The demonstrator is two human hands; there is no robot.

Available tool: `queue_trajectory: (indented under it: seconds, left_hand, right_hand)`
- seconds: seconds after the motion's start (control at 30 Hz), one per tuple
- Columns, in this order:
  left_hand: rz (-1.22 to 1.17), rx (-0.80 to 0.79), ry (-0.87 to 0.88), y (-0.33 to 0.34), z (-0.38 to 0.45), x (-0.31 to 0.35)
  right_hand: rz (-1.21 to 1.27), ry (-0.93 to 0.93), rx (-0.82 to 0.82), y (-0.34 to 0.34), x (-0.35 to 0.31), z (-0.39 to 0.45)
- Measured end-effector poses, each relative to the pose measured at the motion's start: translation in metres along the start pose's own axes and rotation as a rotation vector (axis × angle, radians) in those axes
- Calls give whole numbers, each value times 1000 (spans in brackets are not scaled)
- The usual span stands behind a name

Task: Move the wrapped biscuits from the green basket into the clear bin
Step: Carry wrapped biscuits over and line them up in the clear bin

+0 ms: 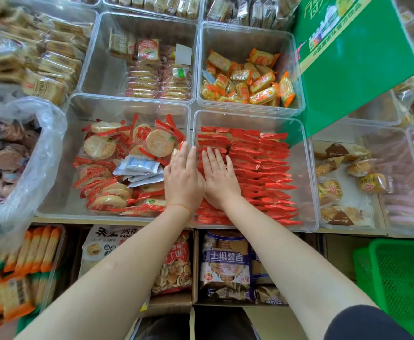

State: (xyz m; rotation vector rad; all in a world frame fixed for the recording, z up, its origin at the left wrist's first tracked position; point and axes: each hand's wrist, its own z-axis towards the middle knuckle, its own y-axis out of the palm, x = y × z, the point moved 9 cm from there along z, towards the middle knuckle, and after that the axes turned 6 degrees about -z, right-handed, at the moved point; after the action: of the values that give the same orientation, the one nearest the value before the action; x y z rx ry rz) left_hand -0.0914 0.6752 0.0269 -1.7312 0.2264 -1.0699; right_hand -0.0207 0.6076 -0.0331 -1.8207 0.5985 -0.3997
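Note:
Red-wrapped biscuits (262, 168) stand packed in tidy rows inside a clear bin (309, 182) at the shelf's front. My right hand (219, 176) lies flat on the left end of those rows, fingers apart, holding nothing. Beside it, my left hand (182, 176) rests flat over the rim between this bin and the neighbouring one, also with nothing in it. The green basket (397, 278) sits low at the right, below the shelf; only its mesh wall shows and I cannot see inside it.
The left clear bin (61, 192) holds loose round biscuits in red wrappers and white sachets (139, 168). Behind are bins of orange packs (250, 79) and stacked biscuits. A green carton (348, 57) leans at upper right. Boxes of snack bags (225, 263) fill the shelf below.

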Motion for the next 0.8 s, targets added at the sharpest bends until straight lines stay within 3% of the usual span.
queue_trajectory:
  seconds: [0.07, 0.13, 0.23, 0.37, 0.57, 0.63, 0.73, 0.8]
  left_hand:
    - [132, -28, 19, 2, -1, 3]
    - [372, -40, 167, 7, -3, 21]
    - [474, -82, 365, 21, -1, 53]
    - [515, -225, 326, 43, 16, 67]
    - [629, -300, 319, 48, 42, 55]
    - [625, -306, 345, 46, 49, 58]
    - [628, -315, 394, 46, 53, 59]
    - [599, -307, 387, 44, 53, 58]
  right_hand:
    - [27, -48, -19, -5, -1, -3]
    - [90, -43, 54, -25, 12, -1]
    - [149, 147, 261, -52, 60, 3]
    - [160, 348, 197, -35, 116, 6]
    - [102, 140, 74, -10, 93, 10]
    - [162, 76, 132, -22, 95, 8]
    - [183, 120, 389, -63, 119, 10]
    - [145, 182, 379, -73, 133, 21]
